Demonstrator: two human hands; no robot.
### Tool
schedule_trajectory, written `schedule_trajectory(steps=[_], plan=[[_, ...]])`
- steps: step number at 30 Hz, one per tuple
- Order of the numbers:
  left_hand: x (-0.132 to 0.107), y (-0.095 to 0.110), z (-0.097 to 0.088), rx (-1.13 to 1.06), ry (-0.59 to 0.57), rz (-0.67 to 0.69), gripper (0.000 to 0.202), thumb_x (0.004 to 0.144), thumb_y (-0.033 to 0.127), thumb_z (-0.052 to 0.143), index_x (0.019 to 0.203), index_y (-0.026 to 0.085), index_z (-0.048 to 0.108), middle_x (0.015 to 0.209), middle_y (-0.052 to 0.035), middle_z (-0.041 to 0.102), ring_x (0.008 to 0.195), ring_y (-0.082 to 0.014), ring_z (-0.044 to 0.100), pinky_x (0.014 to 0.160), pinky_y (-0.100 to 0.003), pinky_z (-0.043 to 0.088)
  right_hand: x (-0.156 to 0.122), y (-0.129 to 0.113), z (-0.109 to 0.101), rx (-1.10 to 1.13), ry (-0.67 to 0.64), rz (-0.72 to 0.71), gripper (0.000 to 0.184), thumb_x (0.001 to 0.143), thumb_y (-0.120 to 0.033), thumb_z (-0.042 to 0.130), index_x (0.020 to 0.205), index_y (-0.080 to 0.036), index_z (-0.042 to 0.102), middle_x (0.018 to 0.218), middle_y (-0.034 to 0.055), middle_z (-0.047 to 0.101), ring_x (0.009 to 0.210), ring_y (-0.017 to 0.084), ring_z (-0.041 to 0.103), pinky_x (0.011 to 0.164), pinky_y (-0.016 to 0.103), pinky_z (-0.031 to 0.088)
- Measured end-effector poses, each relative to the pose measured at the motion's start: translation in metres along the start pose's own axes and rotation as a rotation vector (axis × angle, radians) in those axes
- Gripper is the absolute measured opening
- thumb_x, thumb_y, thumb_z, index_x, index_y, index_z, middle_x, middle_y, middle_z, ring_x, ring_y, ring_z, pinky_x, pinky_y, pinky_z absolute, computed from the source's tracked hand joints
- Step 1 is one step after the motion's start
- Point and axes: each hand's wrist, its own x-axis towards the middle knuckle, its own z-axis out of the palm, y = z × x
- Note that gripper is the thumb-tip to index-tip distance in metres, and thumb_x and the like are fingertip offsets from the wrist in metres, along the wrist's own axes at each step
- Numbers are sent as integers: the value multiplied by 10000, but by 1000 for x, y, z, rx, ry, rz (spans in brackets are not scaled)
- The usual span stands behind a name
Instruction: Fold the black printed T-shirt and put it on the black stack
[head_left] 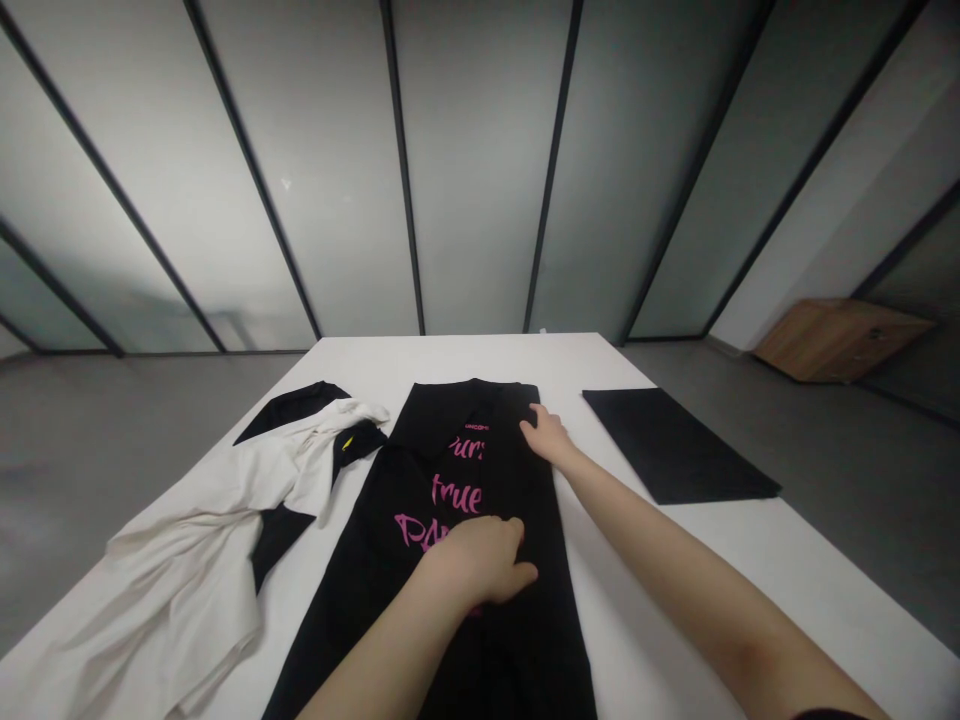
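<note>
A black T-shirt (525, 640) with pink lettering lies lengthwise on the white table in front of me. Its right side is folded over the middle, cutting off part of the print. Above the lower lettering, my left hand (480, 560) rests at the shirt, thumb apart from the bent fingers. My right hand (546, 435) reaches farther out and touches the shirt's upper right edge, thumb and index finger apart. The undersides of both hands are hidden.
On the left of the white table (465, 355) lies a crumpled white and black garment (187, 570). A flat black folded piece (675, 445) lies at the right. A wooden cabinet (832, 340) stands on the floor beyond, near frosted glass panels (480, 160).
</note>
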Motion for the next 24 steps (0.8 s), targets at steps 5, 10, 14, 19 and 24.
schedule_trajectory(steps=[5,10,14,19,24], plan=[[-2,3,1,-9,-6,16,444,900,476,611,1244,204,681,1216,-161,753,1108,-371,728,881,-439,575,21,8,-13,134,-116,176,423,997,-402,652,1400,-285,598,827,5,701,665,163,680,595,272,554],[-8,14,-1,2,-26,36,481,921,499,572,1272,190,682,1245,-191,730,1140,-396,714,906,-480,577,46,2,-5,168,-161,210,291,1028,-348,646,1297,-240,671,968,40,738,780,170,705,660,290,590],[-20,22,-5,30,16,50,490,945,500,536,1291,183,676,1225,-201,723,1141,-400,700,939,-511,565,72,-5,2,127,-105,150,388,1024,-402,691,1343,-188,640,1341,104,657,1113,252,688,933,464,610],[-28,29,-4,-7,73,109,510,947,518,546,1327,200,672,1256,-190,697,1203,-399,645,1039,-545,519,108,-17,-3,17,65,42,419,1054,-241,543,1460,-176,623,1462,134,638,1313,277,620,1136,453,490],[-14,30,9,9,40,22,574,923,512,597,1403,201,644,1384,-224,628,1301,-441,567,1062,-625,495,116,-20,-6,-134,130,-15,644,1002,-153,433,1644,-208,436,1653,137,473,1498,305,468,1248,484,346]])
